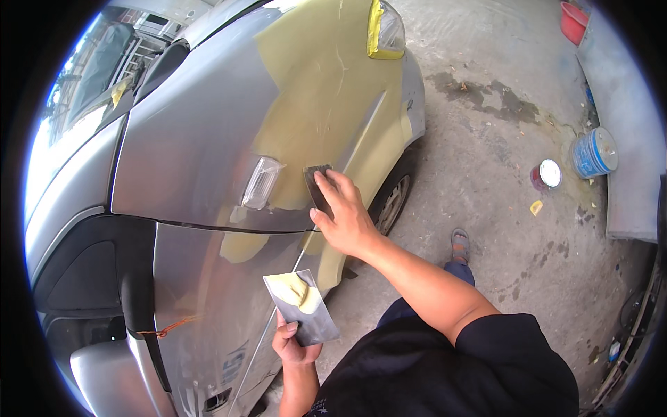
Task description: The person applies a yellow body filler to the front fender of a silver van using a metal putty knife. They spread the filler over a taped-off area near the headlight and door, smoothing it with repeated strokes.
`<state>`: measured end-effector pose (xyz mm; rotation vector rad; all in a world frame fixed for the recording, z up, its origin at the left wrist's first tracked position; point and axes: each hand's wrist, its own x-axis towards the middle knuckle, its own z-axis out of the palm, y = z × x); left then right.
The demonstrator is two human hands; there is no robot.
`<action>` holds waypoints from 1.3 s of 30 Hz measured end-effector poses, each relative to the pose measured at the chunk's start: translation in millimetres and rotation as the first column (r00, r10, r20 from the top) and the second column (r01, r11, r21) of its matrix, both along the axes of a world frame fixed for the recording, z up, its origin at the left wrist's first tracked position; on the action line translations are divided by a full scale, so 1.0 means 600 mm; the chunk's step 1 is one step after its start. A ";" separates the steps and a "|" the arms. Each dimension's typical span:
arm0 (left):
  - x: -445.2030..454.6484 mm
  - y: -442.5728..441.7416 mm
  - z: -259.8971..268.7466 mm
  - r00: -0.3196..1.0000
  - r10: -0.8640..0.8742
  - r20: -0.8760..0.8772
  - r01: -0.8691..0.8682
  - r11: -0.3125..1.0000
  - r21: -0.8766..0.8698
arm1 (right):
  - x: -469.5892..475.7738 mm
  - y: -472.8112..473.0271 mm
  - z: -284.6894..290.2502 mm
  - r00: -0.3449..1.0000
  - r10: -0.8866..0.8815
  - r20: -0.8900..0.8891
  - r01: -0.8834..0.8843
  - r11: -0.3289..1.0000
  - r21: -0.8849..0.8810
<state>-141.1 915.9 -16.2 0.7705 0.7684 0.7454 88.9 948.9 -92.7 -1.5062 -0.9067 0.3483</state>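
Note:
My right hand (346,213) presses a dark, flat spreader or sanding pad (319,192) against the silver car's front fender, its fingers spread over the tool. Yellowish body filler (302,114) covers much of this fender (182,140), with a smaller patch on the door edge below. Just left of the tool is a clear side marker lamp (261,182) with tape or film on it. Lower down, near the door, my left hand (297,344) grips a flat metal plate (315,328) that carries a mound of pale yellow putty (298,292).
A taped headlamp (386,31) is at the top, a front wheel (394,203) beside my arm. The side mirror (112,375) juts out lower left. On the concrete floor at right stand a small can (546,174) and a blue bucket (594,152) beside a pale panel (625,130).

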 end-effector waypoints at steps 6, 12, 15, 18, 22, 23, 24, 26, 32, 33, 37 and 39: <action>0.009 0.006 -0.011 0.999 -0.036 0.001 0.036 0.999 -0.012 | -0.052 -0.029 -0.015 0.994 0.107 -0.027 -0.107 0.994 -0.013; 0.018 0.007 -0.004 0.998 -0.045 0.051 0.047 0.998 -0.036 | 0.032 -0.039 -0.013 0.998 0.025 -0.052 -0.028 0.998 -0.051; 0.011 0.006 -0.005 0.997 -0.063 0.055 0.065 0.997 -0.038 | 0.087 -0.013 0.008 0.997 -0.018 -0.081 0.011 0.996 -0.089; 0.000 0.000 -0.005 1.000 -0.007 0.021 0.008 0.999 -0.039 | 0.062 0.003 -0.008 0.997 -0.004 -0.077 0.002 1.000 -0.025; -0.010 0.004 -0.013 1.000 0.000 0.011 0.000 1.000 -0.031 | -0.026 0.006 -0.045 0.995 -0.014 -0.103 0.021 0.997 0.072; -0.010 0.005 -0.016 1.000 -0.002 0.014 0.002 0.999 -0.036 | -0.036 0.002 -0.050 0.996 -0.009 -0.086 0.015 0.998 0.064; -0.009 0.007 -0.017 1.000 -0.005 0.018 0.005 0.999 -0.041 | -0.045 -0.002 -0.048 0.997 0.005 -0.082 0.000 0.998 0.061; -0.003 0.008 -0.016 1.000 -0.013 0.018 0.013 0.999 -0.047 | -0.052 -0.017 -0.047 0.994 0.077 -0.078 -0.077 0.997 0.004; 0.015 0.013 -0.005 0.998 -0.047 0.046 0.049 0.998 -0.036 | 0.039 -0.032 -0.036 0.991 0.051 -0.124 -0.053 0.998 -0.017; 0.015 0.015 -0.006 0.997 -0.057 0.044 0.059 0.998 -0.034 | 0.065 -0.024 -0.032 0.991 -0.004 -0.136 0.004 1.000 0.003; 0.003 0.015 -0.014 0.997 -0.055 0.055 0.058 0.997 -0.045 | 0.096 0.002 -0.011 0.982 -0.001 -0.187 -0.002 1.000 -0.019; 0.000 0.013 -0.005 0.996 -0.069 0.061 0.072 0.996 -0.054 | 0.062 0.007 -0.019 0.978 0.026 -0.209 -0.027 1.000 -0.004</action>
